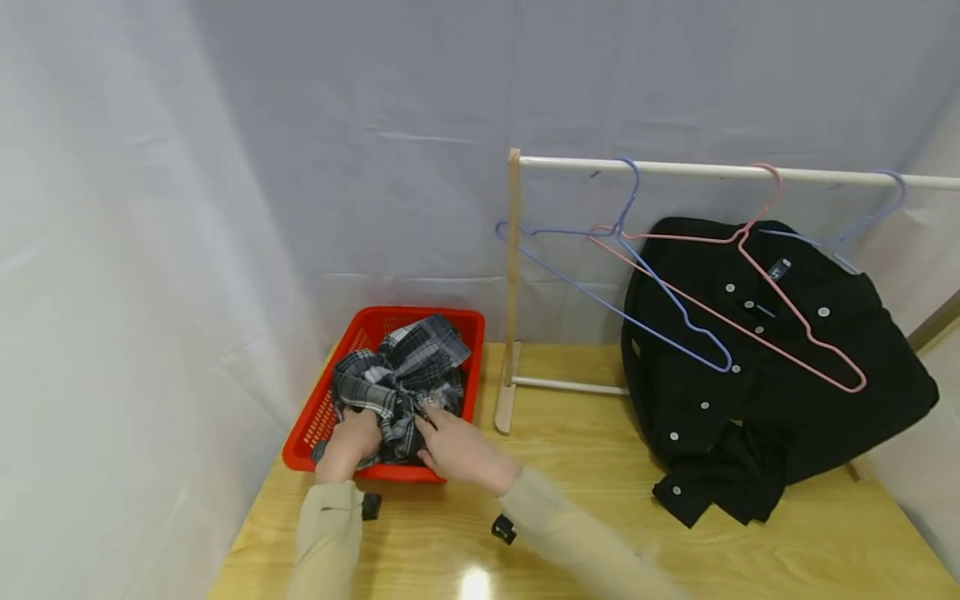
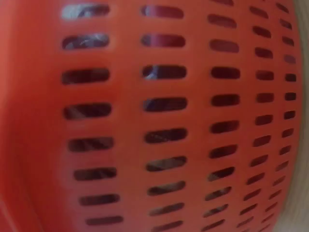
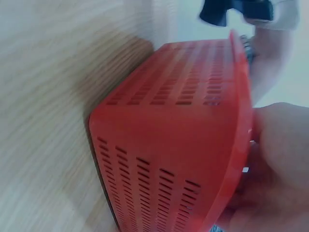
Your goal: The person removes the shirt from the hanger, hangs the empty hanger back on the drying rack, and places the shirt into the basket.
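Observation:
A bunched grey-and-black plaid garment point(image 1: 420, 358) lies heaped in a red plastic basket point(image 1: 477, 367) with slotted walls. My left hand point(image 1: 356, 437) reaches over the near left rim and grips the cloth, its fingertips hidden in the folds. From the near right side, my right hand point(image 1: 461, 448) holds the middle of the garment, where the folds gather; its thumb sits apart from the fingers. In the left wrist view the basket's wall point(image 2: 128, 121) fills nearly everything. The right wrist view has the right hand point(image 3: 282, 164) over the basket's rim.
Right of the basket stands a rack with a wooden post point(image 1: 513, 275) and a white bar point(image 1: 690, 169). A blue hanger point(image 1: 577, 283), a pink hanger point(image 1: 798, 312) and another blue hanger point(image 1: 862, 221) hang there. Behind them is a black buttoned garment point(image 1: 847, 400), its lower part on the wooden table point(image 1: 585, 467).

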`<state>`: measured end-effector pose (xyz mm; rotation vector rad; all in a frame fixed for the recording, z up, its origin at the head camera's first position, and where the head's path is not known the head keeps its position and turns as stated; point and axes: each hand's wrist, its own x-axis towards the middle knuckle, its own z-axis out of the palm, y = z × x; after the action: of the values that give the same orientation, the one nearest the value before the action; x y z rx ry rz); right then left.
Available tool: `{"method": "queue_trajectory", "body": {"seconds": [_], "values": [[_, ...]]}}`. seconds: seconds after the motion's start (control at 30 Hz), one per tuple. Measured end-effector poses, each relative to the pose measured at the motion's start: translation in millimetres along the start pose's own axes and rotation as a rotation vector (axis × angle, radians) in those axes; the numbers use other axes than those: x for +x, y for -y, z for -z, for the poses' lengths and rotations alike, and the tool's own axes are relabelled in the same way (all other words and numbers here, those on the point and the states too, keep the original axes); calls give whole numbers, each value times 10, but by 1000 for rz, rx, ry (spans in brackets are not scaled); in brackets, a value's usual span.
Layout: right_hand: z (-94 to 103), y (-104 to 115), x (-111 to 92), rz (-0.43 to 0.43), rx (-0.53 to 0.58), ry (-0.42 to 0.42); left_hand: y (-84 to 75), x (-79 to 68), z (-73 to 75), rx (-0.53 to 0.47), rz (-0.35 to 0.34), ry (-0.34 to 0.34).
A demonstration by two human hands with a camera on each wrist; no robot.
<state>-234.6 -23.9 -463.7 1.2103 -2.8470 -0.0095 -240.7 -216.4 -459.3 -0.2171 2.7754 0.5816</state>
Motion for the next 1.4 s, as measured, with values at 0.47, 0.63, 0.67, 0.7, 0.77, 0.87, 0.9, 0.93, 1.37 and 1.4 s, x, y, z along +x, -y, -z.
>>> {"method": "queue_trajectory", "body": {"seconds": [0.47, 0.63, 0.67, 0.7, 0.77, 0.87, 0.9, 0.93, 1.37, 1.4], "values": [[-67, -48, -119, -14, 199, -101, 14, -327, -126, -46, -61, -392], [76, -111, -343, -15, 417, -262, -64, -635, -113, -226, -72, -580], [120, -125, -399, -14, 465, -291, -80, -679, -118, -273, -88, -647], [156, -143, -452, -16, 507, -315, -102, -716, -125, -325, -116, -713], [234, -185, -565, -21, 575, -355, -142, -761, -138, -427, -212, -821], [289, -276, -733, -21, 621, -423, -201, -788, -173, -510, -408, -903], [295, -308, -792, -27, 621, -446, -223, -794, -189, -530, -468, -907], [302, -348, -859, -36, 615, -473, -255, -794, -211, -545, -525, -906], [120, -834, -1847, -195, 520, -717, -530, -801, -560, -682, -731, -673], [125, -874, -1926, -213, 513, -734, -548, -800, -583, -687, -727, -658]]}}
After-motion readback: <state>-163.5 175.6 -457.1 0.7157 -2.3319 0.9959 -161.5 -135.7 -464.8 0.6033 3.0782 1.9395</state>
